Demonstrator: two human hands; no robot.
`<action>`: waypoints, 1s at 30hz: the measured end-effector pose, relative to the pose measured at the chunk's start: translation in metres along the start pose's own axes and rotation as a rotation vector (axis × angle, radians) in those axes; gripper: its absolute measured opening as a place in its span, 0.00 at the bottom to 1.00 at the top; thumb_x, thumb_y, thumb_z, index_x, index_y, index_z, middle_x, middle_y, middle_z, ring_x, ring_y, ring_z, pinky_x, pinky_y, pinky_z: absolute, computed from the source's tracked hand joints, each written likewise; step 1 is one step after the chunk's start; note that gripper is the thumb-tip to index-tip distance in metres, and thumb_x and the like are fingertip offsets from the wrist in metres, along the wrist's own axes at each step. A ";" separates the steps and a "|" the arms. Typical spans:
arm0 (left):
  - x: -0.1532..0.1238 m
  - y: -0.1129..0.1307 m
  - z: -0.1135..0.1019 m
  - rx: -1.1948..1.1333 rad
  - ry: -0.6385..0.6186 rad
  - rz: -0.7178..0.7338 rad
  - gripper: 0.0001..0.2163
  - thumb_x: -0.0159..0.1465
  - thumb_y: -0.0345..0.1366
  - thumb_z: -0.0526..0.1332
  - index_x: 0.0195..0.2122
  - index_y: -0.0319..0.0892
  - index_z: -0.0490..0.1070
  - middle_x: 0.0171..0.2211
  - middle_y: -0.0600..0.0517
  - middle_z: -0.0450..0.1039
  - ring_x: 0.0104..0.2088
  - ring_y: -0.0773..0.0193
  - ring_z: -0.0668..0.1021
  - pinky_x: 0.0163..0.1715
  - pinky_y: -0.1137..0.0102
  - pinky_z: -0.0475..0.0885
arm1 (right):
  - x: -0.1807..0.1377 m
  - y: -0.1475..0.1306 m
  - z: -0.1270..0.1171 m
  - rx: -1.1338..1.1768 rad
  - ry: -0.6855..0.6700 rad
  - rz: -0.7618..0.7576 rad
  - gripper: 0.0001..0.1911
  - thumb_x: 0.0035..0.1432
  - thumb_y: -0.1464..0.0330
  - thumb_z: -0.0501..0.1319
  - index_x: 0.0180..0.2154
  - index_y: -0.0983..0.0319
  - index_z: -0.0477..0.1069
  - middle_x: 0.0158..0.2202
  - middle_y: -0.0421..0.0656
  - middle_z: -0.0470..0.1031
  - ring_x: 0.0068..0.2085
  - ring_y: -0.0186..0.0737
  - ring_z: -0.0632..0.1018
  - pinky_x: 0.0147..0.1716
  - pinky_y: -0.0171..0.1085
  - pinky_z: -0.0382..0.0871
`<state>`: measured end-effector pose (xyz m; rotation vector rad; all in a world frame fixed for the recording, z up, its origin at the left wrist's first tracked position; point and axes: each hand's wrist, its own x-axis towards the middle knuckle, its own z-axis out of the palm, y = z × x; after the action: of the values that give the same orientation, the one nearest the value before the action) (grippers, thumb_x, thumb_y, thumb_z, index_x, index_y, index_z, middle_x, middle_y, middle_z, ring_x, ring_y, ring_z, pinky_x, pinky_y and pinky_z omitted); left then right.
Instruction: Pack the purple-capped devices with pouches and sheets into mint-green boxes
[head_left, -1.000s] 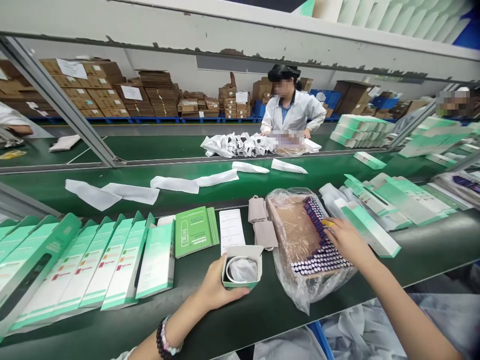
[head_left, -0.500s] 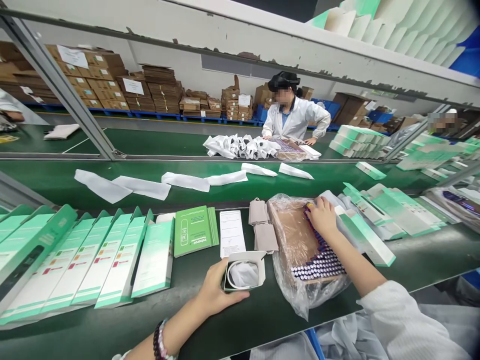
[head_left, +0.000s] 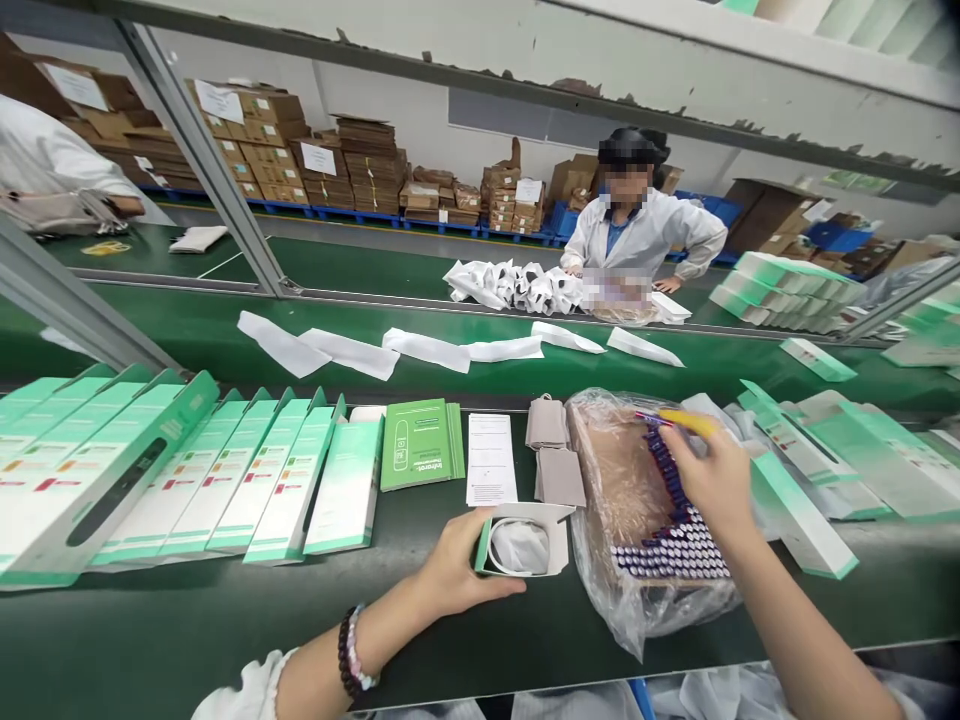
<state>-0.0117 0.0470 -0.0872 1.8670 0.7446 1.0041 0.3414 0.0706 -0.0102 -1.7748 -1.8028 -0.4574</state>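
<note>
My left hand is wrapped round a small white and green carton, its open end facing me. Inside the carton sits a rounded white item, seemingly wrapped. My right hand pinches a dark blue battery above a shallow cardboard tray lined with clear plastic. A yellow cover shows on one of its fingers. Whether more than one battery is pinched is hard to make out. Many batteries stand packed in the tray's near and right side, silver ends up.
Upright green and white cartons line the left, beside green booklets, a printed sheet and grey pouches. More cartons lie right. White sleeves rest on the green belt behind. A co-worker stands opposite.
My right hand has lifted from among the batteries, with a battery now visible at its fingertips. The left hand still holds the carton. The view has shifted left.
</note>
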 end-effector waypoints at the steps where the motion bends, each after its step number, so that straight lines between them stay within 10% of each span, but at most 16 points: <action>1: 0.000 0.001 0.000 -0.002 0.003 -0.004 0.31 0.53 0.54 0.70 0.54 0.44 0.69 0.45 0.45 0.80 0.43 0.51 0.82 0.45 0.61 0.76 | -0.007 -0.026 -0.014 0.240 0.080 0.030 0.12 0.66 0.65 0.55 0.49 0.59 0.70 0.48 0.48 0.74 0.50 0.49 0.75 0.51 0.50 0.68; 4: -0.001 0.004 0.001 0.005 -0.002 -0.032 0.30 0.53 0.54 0.70 0.52 0.44 0.69 0.45 0.45 0.80 0.43 0.51 0.82 0.46 0.60 0.75 | -0.033 -0.103 -0.048 0.624 0.106 -0.073 0.15 0.61 0.69 0.62 0.50 0.55 0.71 0.46 0.45 0.73 0.50 0.51 0.74 0.51 0.53 0.68; 8: -0.001 0.010 0.000 0.008 -0.002 -0.035 0.30 0.54 0.54 0.69 0.53 0.43 0.69 0.45 0.44 0.79 0.44 0.51 0.81 0.45 0.61 0.75 | -0.066 -0.161 -0.054 0.512 -0.002 -0.306 0.23 0.57 0.78 0.62 0.51 0.52 0.72 0.55 0.47 0.69 0.56 0.56 0.69 0.52 0.57 0.67; 18: 0.000 0.020 0.000 -0.161 0.010 0.117 0.35 0.60 0.63 0.56 0.57 0.41 0.65 0.48 0.40 0.72 0.47 0.48 0.77 0.48 0.55 0.73 | -0.082 -0.171 -0.048 0.556 -0.148 -0.160 0.22 0.60 0.73 0.60 0.53 0.48 0.71 0.70 0.41 0.48 0.68 0.71 0.50 0.58 0.74 0.52; 24: 0.003 0.064 0.004 -0.457 0.217 -0.047 0.22 0.69 0.53 0.49 0.52 0.42 0.67 0.49 0.43 0.71 0.51 0.49 0.74 0.53 0.56 0.70 | -0.087 -0.177 -0.040 1.095 -0.221 0.276 0.22 0.69 0.66 0.50 0.63 0.50 0.55 0.66 0.47 0.58 0.66 0.52 0.62 0.62 0.58 0.62; 30: 0.004 0.087 0.025 -0.424 0.290 -0.138 0.14 0.69 0.42 0.56 0.53 0.44 0.67 0.51 0.45 0.72 0.54 0.51 0.74 0.55 0.58 0.70 | -0.083 -0.189 -0.025 1.495 -0.424 0.459 0.19 0.67 0.64 0.56 0.59 0.52 0.62 0.59 0.45 0.71 0.60 0.44 0.71 0.57 0.43 0.70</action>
<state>0.0208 0.0013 -0.0164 1.3064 0.7475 1.2477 0.1553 -0.0226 -0.0143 -1.0416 -1.1755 1.2229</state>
